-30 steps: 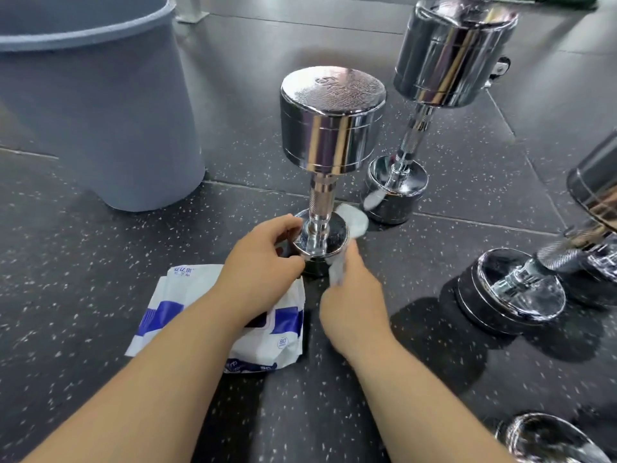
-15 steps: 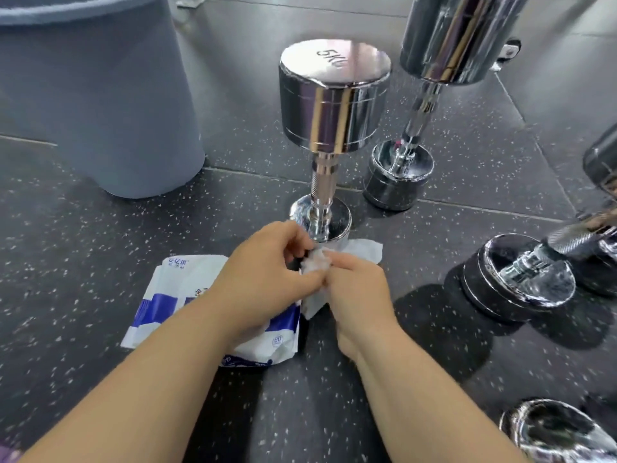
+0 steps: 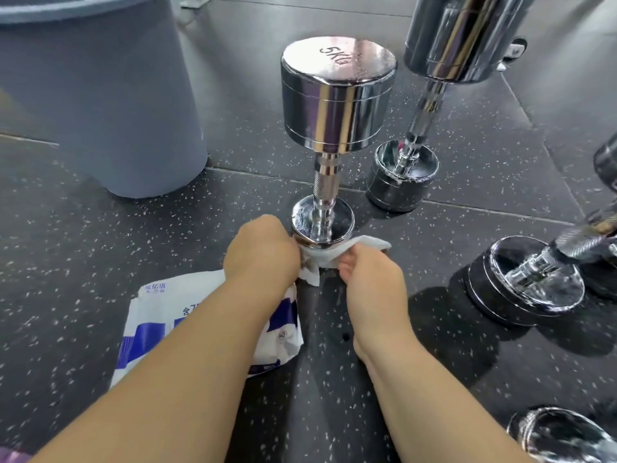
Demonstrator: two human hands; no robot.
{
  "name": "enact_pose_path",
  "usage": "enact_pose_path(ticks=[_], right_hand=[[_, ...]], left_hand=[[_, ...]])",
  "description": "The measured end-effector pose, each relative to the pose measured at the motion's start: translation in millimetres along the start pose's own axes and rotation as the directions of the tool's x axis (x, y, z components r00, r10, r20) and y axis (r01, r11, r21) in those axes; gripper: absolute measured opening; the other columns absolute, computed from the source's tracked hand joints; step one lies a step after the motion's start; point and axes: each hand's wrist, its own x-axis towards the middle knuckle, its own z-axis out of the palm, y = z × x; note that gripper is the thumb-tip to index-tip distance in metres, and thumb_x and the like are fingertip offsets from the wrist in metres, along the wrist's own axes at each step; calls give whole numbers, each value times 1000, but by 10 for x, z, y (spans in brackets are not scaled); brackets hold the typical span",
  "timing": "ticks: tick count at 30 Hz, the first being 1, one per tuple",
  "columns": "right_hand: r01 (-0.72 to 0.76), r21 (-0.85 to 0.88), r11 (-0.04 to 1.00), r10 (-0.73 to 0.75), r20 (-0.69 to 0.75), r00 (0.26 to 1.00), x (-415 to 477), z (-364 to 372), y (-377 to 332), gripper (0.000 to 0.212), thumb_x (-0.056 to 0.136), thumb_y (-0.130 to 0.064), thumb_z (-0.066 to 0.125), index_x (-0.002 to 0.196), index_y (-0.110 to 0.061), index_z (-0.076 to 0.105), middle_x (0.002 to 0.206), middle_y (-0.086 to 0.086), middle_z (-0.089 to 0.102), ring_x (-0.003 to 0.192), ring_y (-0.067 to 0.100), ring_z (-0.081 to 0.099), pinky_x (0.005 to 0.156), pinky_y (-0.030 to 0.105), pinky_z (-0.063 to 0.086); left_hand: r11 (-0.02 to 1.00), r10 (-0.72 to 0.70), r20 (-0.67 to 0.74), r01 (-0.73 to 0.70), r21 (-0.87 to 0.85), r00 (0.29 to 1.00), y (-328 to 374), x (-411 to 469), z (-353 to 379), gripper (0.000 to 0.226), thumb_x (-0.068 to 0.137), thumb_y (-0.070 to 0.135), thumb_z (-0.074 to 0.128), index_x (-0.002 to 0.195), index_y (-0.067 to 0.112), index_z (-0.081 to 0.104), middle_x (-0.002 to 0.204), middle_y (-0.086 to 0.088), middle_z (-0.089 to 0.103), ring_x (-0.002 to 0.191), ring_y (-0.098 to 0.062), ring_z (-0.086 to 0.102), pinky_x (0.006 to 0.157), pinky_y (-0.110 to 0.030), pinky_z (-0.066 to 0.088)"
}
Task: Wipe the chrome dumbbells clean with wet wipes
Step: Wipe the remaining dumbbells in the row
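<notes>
Since the head camera is the only view, all notes come from it.

The 5 kg dumbbell (image 3: 337,105) stands upright on the speckled rubber floor (image 3: 83,262), stamped end up. Its lower head (image 3: 322,222) sits just ahead of both hands. The wet wipe (image 3: 329,253) is stretched between the hands and lies against the near rim of that lower head. One corner trails off to the right.

Step in hand, as I judge it, is cleaning the side wall of the lower head. To do it well:
- Hold the wipe taut and wrap it further round the wall.
- Draw it side to side, shoeshine fashion, shifting round until the far side is covered.
- Pull evenly from both ends, since the dumbbell is tall on a narrow base and a one-sided tug could rock it.

Left hand (image 3: 262,252): clenched, knuckles up, close against the left side of the lower head and gripping the wipe's left end. The fingertips are hidden under the hand, so it is probably a thumb-and-forefinger pinch, but that is not certain.

Right hand (image 3: 370,279): fingers curled, thumb and fingers pinching the wipe's right part, just beside the head's near edge.

Also noted:
- The wipes pack (image 3: 160,315) lies on the floor under the left forearm.
- A grey bin (image 3: 100,105) stands at back left.
- A second upright dumbbell (image 3: 430,95) stands behind, and a third dumbbell (image 3: 524,282) is to the right.
</notes>
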Motion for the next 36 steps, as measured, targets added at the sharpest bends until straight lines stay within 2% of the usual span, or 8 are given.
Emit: enact_pose_path(ticks=[12, 14, 15, 18, 22, 27, 31, 36], right_hand=[[-51, 146, 988, 11, 264, 964, 121, -47, -321, 42, 97, -46, 36, 72, -24, 61, 89, -10, 67, 81, 5, 58, 76, 25, 43], [-70, 156, 985, 17, 321, 947, 19, -99, -209, 54, 103, -41, 30, 69, -32, 71, 78, -28, 69, 73, -14, 60, 69, 9, 44], [-60, 176, 983, -1, 330, 944, -70, -136, -137, 55, 104, -38, 27, 70, -41, 70, 77, -34, 66, 74, -20, 58, 68, 4, 43], [-37, 205, 978, -21, 274, 961, -152, -121, -20, 26, 104, -43, 30, 104, -48, 56, 99, -38, 57, 96, -23, 50, 86, 6, 36], [-12, 160, 987, -20, 198, 980, 39, 71, -140, 61, 85, -59, 38, 136, -31, 56, 138, -20, 54, 129, -3, 45, 113, 29, 29], [188, -31, 982, -184, 96, 978, 87, 16, -188, 40, 97, -14, 45, 130, -30, 60, 135, -18, 57, 125, -3, 48, 110, 21, 36], [242, -2, 970, -240, -135, 961, -6, -64, -114, 26, 93, -10, 61, 90, -35, 65, 89, -16, 69, 83, -7, 63, 73, 9, 46], [268, 49, 962, -258, -159, 953, 276, 115, -344, 18, 86, -9, 68, 85, -25, 74, 79, -12, 72, 74, -5, 64, 74, 20, 54]], left_hand=[[632, -171, 136, 215, -744, 976, 129, -311, 128, 20, 67, -7, 44, 64, 12, 40, 60, -6, 40, 60, -20, 33, 53, -32, 27], [483, -252, 130, 241, -842, 959, 130, -234, 100, 41, 70, -8, 43, 106, 8, 47, 63, -4, 42, 56, -19, 34, 47, -23, 29], [413, -277, 158, 266, -871, 948, 156, -171, 64, 31, 76, -7, 45, 63, 19, 31, 60, 0, 43, 55, -19, 35, 46, -21, 31], [293, -251, 226, 297, -909, 941, 276, -2, -13, 32, 75, 18, 61, 42, 16, 62, 58, 0, 65, 61, -20, 62, 67, -30, 50], [470, -56, 177, 182, -864, 983, 158, 13, 32, 21, 68, 32, 71, 85, 23, 79, 99, -4, 76, 94, -16, 69, 97, -48, 52], [830, 91, -217, -195, -523, 972, -81, -204, 29, 27, 89, 11, 62, 96, 33, 78, 86, 18, 74, 69, 6, 63, 68, -14, 48], [754, 91, -262, -238, -612, 961, -31, -52, -52, 25, 85, 6, 65, 78, 28, 75, 72, 11, 72, 59, -6, 60, 61, -25, 48], [808, 178, -153, -233, -541, 972, 175, 278, -13, 18, 91, 16, 60, 91, 27, 74, 74, 13, 68, 65, 4, 59, 66, -12, 47]])
